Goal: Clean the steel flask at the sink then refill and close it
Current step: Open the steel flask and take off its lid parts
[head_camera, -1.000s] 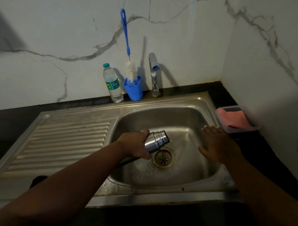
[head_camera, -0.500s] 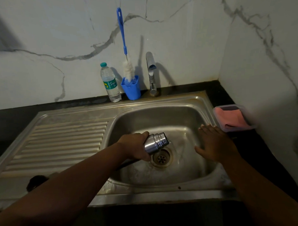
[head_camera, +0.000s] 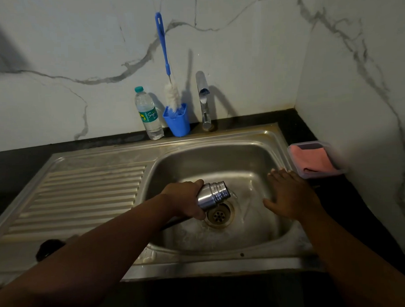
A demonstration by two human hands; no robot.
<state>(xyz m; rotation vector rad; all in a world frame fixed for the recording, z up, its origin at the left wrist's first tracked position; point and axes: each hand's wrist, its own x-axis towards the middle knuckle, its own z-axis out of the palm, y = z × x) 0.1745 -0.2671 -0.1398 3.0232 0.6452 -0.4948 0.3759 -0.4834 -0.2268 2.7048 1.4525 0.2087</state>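
**Flask tipped over the drain, other hand flat in the basin**

The left hand (head_camera: 187,199) is wrapped round the body of the flask (head_camera: 213,194), fingers curled under it and thumb along the top. The right hand (head_camera: 290,196) holds nothing; its fingers are straight and spread, palm down, low against the right wall of the sink (head_camera: 220,157).

The flask is bare brushed steel, capless, with a ribbed threaded neck. It lies almost on its side over the basin, mouth pointing right and slightly away, just above and behind the drain (head_camera: 219,214). A thin sheet of water shows at the mouth and spreads on the basin floor beside it.

Behind the sink, a clear bottle (head_camera: 149,114) with a teal cap and green label stands upright, full of water nearly to the shoulder. Just right of it a blue cup (head_camera: 177,121) holds a brush (head_camera: 165,62), white bristles down, blue handle leaning on the wall. The tap (head_camera: 203,100) stands right of the cup. On the counter at right, a clear tub (head_camera: 335,171) holds a folded pink cloth (head_camera: 312,160).

Against half a second ago, both hands and the flask sit much as they did; the tilt looks the same.
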